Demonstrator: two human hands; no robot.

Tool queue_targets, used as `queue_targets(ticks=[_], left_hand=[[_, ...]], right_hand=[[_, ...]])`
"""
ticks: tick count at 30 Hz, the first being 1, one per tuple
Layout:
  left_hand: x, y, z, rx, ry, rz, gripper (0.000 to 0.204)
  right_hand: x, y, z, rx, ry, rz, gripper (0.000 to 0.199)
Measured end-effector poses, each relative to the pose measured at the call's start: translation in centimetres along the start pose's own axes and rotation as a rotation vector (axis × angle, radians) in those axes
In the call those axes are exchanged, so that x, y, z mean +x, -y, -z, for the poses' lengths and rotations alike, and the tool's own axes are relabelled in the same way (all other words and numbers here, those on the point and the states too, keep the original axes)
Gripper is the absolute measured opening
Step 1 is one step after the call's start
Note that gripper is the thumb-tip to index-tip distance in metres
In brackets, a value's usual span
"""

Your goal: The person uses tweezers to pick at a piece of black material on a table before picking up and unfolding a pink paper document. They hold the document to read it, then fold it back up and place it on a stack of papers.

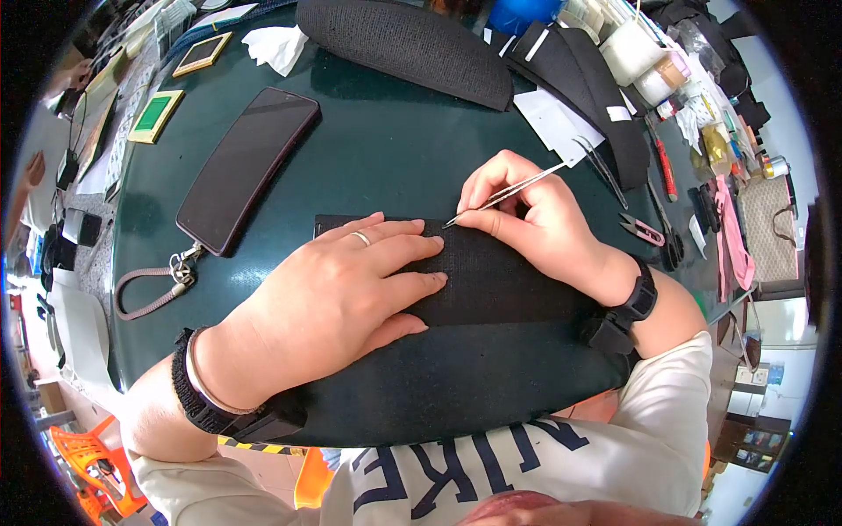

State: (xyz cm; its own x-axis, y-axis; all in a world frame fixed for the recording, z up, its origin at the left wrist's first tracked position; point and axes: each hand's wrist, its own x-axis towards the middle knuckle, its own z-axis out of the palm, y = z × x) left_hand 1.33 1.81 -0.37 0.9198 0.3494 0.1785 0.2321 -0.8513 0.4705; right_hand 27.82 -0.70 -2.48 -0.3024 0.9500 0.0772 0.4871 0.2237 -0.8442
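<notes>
1. Left hand [338, 294] lies flat on the black fabric piece [491, 276], fingers slightly spread and pressing it down; ring on one finger
2. Right hand [535, 219] pinches metal tweezers [504, 195] between thumb and fingertips, tip touching the fabric's top edge just beside the left fingertips
3. Fabric sits mid-front on the dark green table [386, 149]
4. Phone [248, 168] with wrist strap lies to the left; small scissors [643, 230] to the right
</notes>
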Motion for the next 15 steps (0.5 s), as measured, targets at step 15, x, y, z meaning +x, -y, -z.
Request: queue_targets(ticks=[15], left_hand=[[-0.07,-0.22,0.19,-0.018,-0.002,0.016,0.042]], right_hand=[[-0.50,-0.85,0.54,0.089,0.040,0.070,0.019]])
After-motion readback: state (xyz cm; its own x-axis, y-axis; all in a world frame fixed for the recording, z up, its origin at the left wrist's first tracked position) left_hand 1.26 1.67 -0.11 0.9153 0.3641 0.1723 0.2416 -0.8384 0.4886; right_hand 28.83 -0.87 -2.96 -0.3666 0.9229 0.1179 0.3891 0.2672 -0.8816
